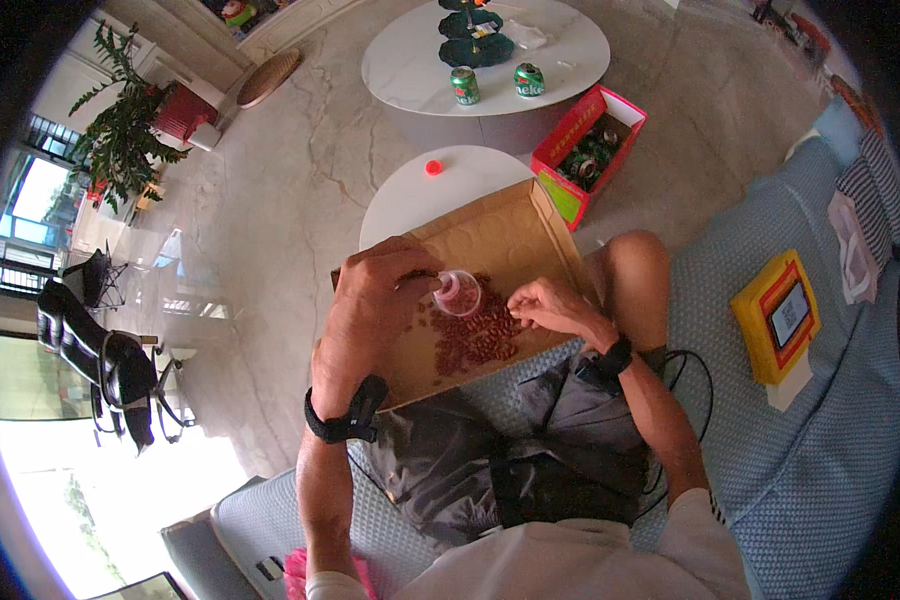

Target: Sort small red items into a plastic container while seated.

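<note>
In my left hand [379, 289] is a small clear plastic bottle [463, 298], held over a shallow cardboard box [487, 232]. Its round mouth faces up towards me, and reddish contents show through the wall. A pile of dark red beans [476, 337] is spread across the near part of the box, around and below the bottle. My right hand [551, 306] hovers at the right edge of the pile with thumb and fingertips drawn together. Whether a bean is between those fingertips is too small to tell. The box lies across my lap.
A red cap [433, 168] lies on the small round white table [397, 195] beyond the box. Two green Heineken cans [465, 85] stand on the larger table [412, 45]. A red carton [596, 150] of cans sits right of it. On the blue sofa rests a yellow box [776, 319].
</note>
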{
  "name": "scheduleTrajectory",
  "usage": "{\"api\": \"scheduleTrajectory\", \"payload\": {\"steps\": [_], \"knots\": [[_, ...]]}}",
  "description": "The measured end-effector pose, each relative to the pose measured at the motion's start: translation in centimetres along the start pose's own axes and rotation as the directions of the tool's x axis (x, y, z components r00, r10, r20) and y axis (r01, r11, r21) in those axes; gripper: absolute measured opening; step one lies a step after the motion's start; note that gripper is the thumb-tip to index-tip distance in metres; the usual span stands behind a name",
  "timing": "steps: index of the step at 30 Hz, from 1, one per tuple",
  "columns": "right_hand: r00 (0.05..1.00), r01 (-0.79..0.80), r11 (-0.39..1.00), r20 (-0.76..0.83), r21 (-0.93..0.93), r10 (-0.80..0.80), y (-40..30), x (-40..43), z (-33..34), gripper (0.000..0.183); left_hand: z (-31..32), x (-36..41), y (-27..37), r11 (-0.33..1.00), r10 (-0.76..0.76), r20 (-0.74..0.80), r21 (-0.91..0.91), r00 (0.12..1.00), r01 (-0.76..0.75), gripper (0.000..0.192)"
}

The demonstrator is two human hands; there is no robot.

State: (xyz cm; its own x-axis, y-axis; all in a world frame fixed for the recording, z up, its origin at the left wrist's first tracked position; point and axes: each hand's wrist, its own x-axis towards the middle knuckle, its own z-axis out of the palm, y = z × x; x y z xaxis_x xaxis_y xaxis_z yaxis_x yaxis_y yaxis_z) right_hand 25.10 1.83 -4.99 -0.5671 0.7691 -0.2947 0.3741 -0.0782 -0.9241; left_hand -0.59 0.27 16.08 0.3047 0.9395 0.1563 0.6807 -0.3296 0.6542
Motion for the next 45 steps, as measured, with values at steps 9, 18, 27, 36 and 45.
{"api": "scheduleTrajectory", "payload": {"steps": [9,18,27,36,45], "knots": [[0.998,0.059,0.996,-0.021,-0.059,-0.061,0.1,0.0,0.0,0.022,0.4,0.3,-0.6,0.992,0.076,0.026,0.103,0.997,-0.078,0.017],[0.999,0.04,0.998,-0.006,-0.054,-0.041,0.2,0.0,0.0,0.024,0.5,0.3,0.0,0.995,0.068,0.006,0.068,0.998,-0.068,0.016],[0.999,0.033,0.998,-0.028,-0.053,-0.034,0.2,0.1,0.1,0.024,0.3,-0.2,0.7,0.995,0.069,-0.028,0.08,0.997,-0.066,0.02],[0.998,0.059,0.998,-0.027,-0.029,-0.06,0.3,0.2,0.1,0.023,0.3,-0.5,0.8,0.995,0.08,-0.028,0.066,0.996,-0.078,0.019],[0.997,0.038,0.999,-0.068,-0.002,-0.038,1.2,0.5,0.2,0.027,0.5,-0.8,0.4,0.991,0.12,-0.052,0.06,0.991,-0.117,0.02]]}}
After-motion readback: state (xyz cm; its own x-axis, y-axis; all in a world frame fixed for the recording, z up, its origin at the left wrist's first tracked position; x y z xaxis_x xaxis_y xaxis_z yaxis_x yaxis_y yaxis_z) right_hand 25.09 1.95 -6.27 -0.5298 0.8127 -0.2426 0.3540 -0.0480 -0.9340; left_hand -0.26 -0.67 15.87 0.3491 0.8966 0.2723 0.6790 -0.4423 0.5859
